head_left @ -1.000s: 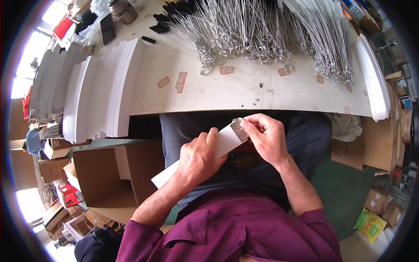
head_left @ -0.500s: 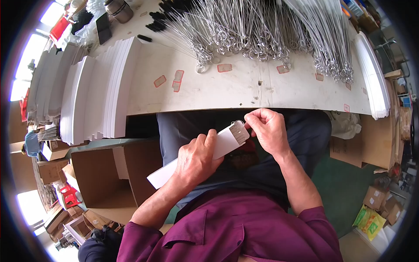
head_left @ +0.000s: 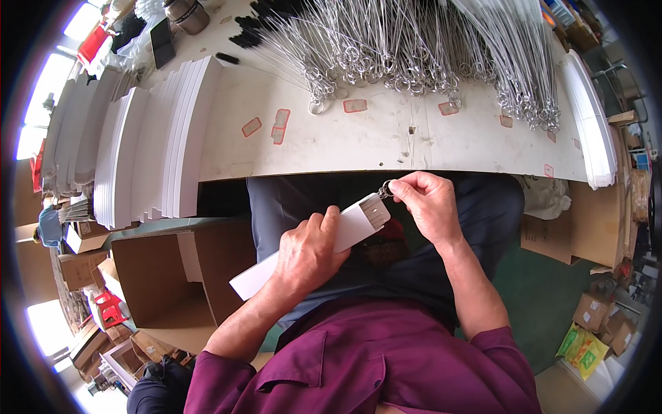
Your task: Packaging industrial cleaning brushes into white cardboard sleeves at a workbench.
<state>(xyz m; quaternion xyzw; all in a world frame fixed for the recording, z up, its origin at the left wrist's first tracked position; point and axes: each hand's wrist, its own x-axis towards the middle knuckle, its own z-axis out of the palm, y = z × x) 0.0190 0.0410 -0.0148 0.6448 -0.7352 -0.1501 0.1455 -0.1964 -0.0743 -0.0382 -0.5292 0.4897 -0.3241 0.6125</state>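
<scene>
My left hand (head_left: 308, 252) is closed round a long, narrow white cardboard box (head_left: 355, 226), tilted across my lap with its open end up to the right. Thin metal wires show in that open end. Just beyond it, my right hand (head_left: 431, 205) pinches a small cluster of wire brush rings (head_left: 386, 188) between thumb and fingertips. The brushes' lower parts are hidden inside the box. On the table ahead lies a large heap of wire-handled brushes (head_left: 407, 52), ring ends toward me and some black bristles at the far left.
Stacked flat white boxes (head_left: 148, 148) stand on the table's left side, and more white boxes (head_left: 589, 117) line its right edge. The table's front edge (head_left: 386, 170) runs just beyond my hands. An open brown carton (head_left: 165, 283) sits at lower left. A metal flask (head_left: 187, 15) stands far left.
My right fingers have closed on the rings at the box's mouth, and the rings now stick out a little farther. The left hand and box have barely shifted.
</scene>
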